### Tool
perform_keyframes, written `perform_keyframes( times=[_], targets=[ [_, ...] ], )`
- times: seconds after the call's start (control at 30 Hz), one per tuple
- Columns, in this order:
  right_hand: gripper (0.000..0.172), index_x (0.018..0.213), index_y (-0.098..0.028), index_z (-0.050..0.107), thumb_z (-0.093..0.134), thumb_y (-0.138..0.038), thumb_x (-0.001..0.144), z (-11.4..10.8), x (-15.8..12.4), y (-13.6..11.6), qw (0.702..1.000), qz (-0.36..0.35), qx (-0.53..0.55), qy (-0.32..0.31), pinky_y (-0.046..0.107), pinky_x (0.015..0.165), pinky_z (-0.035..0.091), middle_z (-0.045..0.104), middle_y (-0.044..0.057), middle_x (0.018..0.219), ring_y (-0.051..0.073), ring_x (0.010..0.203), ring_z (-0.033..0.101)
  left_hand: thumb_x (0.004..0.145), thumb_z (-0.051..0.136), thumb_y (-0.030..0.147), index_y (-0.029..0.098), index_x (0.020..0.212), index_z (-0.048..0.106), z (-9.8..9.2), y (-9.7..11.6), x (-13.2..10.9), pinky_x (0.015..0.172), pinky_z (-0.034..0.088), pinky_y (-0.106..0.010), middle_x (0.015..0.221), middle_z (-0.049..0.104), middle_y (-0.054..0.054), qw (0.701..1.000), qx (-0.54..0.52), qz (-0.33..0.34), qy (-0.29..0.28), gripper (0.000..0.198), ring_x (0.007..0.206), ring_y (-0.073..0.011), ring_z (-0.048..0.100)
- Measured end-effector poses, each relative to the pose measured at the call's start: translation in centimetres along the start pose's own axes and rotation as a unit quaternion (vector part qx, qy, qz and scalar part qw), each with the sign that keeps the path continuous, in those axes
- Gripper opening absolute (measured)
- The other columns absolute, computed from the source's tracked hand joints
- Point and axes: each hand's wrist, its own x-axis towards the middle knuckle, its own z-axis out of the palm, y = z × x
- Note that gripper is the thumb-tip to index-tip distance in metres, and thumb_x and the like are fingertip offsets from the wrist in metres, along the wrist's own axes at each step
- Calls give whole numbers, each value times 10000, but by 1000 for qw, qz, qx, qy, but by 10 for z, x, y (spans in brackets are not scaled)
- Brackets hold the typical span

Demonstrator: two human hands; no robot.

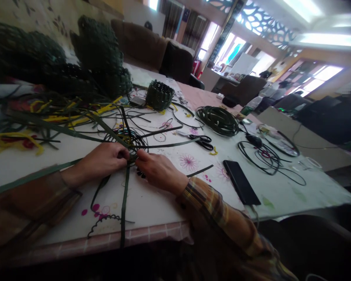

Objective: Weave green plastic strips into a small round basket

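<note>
Both hands meet over the crossing of several dark green flat weaving strips [124, 203], which fan out in all directions above the table. My left hand [108, 158] is closed on the strips at the left of the crossing, fingers curled. Right beside it, my right hand [159, 169] pinches the strips from the right, thumb and fingertips pressed together. One strip hangs down over the near table edge, and another runs far left past my left sleeve. Behind the hands lies a loose coil of thin dark strand [140, 136]. My fingers partly hide the crossing.
Black scissors [204, 141] lie right of the hands, with a black phone [241, 181] nearer the edge. Beyond are a coiled green strip bundle [218, 120], a small woven basket [160, 95], yellow strips [87, 117] and larger woven baskets [96, 54]. A person [333, 113] is at far right.
</note>
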Motion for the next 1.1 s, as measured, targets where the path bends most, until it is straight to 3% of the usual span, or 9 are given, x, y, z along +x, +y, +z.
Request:
perform_keyframes(
  times=[0.1, 0.23, 0.37, 0.5, 0.6, 0.7, 1.1],
  targets=[
    [120, 977, -167, 523, 447, -102, 910, -1, 0, 0, 1000, -1, 0, 7, 304, 515, 246, 552, 64, 1086, 131, 682, 483, 656, 537, 329, 191, 780, 643, 2, -2, 1, 616, 454, -273, 679, 664, 7, 996, -87, -18, -4, 214, 668, -184, 609],
    [114, 950, -158, 534, 439, -106, 913, -1, 0, 0, 1000, -3, 2, 18, 310, 510, 225, 555, 66, 1080, 119, 651, 463, 660, 603, 326, 161, 1029, 611, 1, -3, 0, 637, 506, -298, 725, 621, 2, 973, -228, -32, -5, 405, 688, -186, 611],
    [118, 962, -159, 542, 443, -112, 921, -2, -1, 1, 1000, 7, 3, 14, 310, 515, 219, 561, 63, 1086, 112, 635, 458, 680, 601, 308, 167, 1036, 595, -3, 0, -3, 666, 509, -310, 748, 608, -3, 961, -271, -45, -17, 382, 712, -183, 607],
    [109, 980, -159, 542, 445, -133, 940, -3, -1, 0, 1000, 6, 9, 5, 297, 532, 241, 567, 67, 1099, 115, 677, 484, 698, 563, 307, 165, 1007, 621, -3, 0, -1, 634, 481, -300, 726, 605, -5, 983, -179, 2, -33, 345, 681, -182, 586],
    [87, 971, -159, 543, 469, -143, 929, -3, -1, 0, 1000, 5, 14, 2, 295, 536, 248, 564, 71, 1097, 116, 686, 484, 736, 524, 352, 165, 942, 678, 1, -4, 1, 730, 492, -327, 826, 653, -48, 998, -33, 51, 7, 318, 766, -210, 610],
    [92, 972, -156, 547, 485, -131, 908, -3, 0, 1, 1000, -2, 19, 6, 302, 538, 248, 557, 74, 1091, 119, 687, 479, 787, 486, 398, 165, 875, 718, 6, -7, 2, 809, 490, -342, 898, 662, -84, 995, 44, 87, 34, 340, 842, -227, 617],
    [110, 972, -156, 555, 462, -131, 918, -2, -1, 1, 1000, -1, 23, -3, 297, 535, 220, 556, 70, 1101, 114, 669, 447, 851, 376, 241, 151, 969, 730, 8, -15, 6, 873, 499, -345, 933, 666, -101, 991, 76, 111, 23, 384, 891, -232, 621]
  ],
)
